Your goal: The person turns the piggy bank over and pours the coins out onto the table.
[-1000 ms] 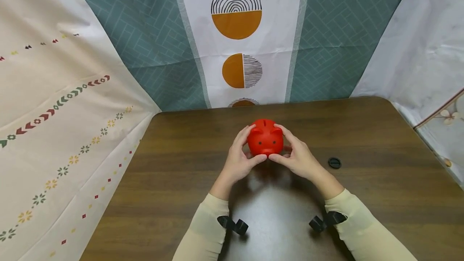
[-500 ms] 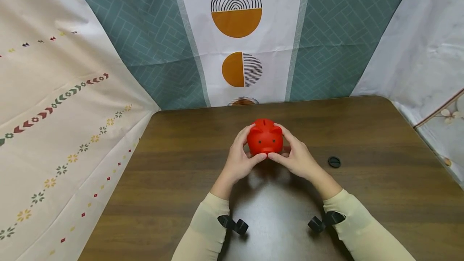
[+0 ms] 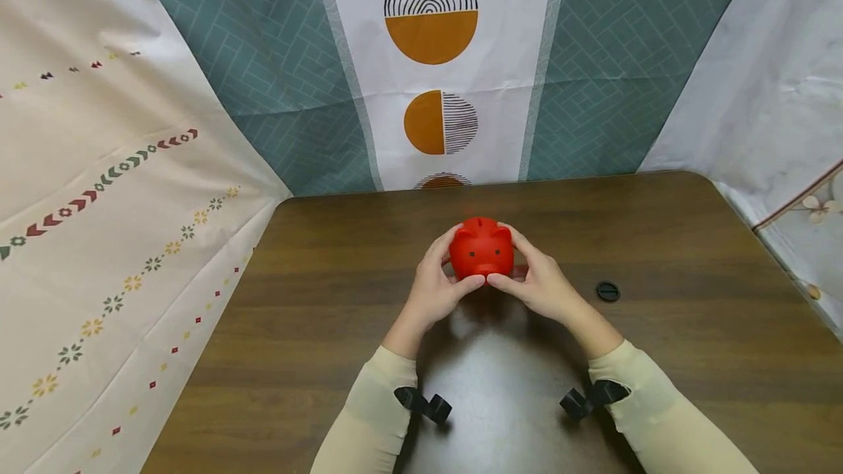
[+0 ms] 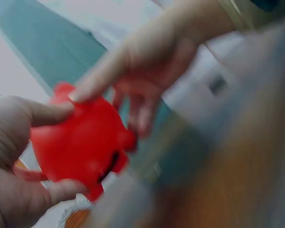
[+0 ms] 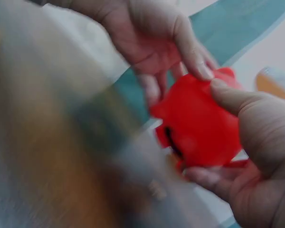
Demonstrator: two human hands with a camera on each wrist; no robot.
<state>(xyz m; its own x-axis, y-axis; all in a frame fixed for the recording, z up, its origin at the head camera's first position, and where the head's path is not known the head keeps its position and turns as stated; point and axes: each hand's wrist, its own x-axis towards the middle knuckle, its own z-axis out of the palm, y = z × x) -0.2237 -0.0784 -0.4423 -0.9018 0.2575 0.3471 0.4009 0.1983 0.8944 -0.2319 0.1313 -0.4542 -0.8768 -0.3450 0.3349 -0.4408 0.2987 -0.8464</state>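
A red piggy bank (image 3: 482,249) is held up between both hands over the wooden table, its face turned toward the head camera and a coin slot on top. My left hand (image 3: 436,285) grips its left side, thumb at the snout and fingers around the back. On the other side my right hand (image 3: 541,280) mirrors that grip, the thumbs nearly meeting. In the left wrist view the piggy bank (image 4: 80,142) shows its underside edge with stubby feet and a dark opening. The right wrist view shows the piggy bank (image 5: 199,123) with the same dark opening beside its feet.
A small round black plug (image 3: 607,291) with a bar across it lies on the wooden table (image 3: 316,328), right of the right hand. Patterned cloths (image 3: 276,79) hang behind the table's far edge and along both sides. Black wrist cameras (image 3: 424,407) sit on the sleeves.
Both hands keep hold of the piggy bank, which has tipped slightly so its top slot shows less. The background has shifted a little upward in the head view.
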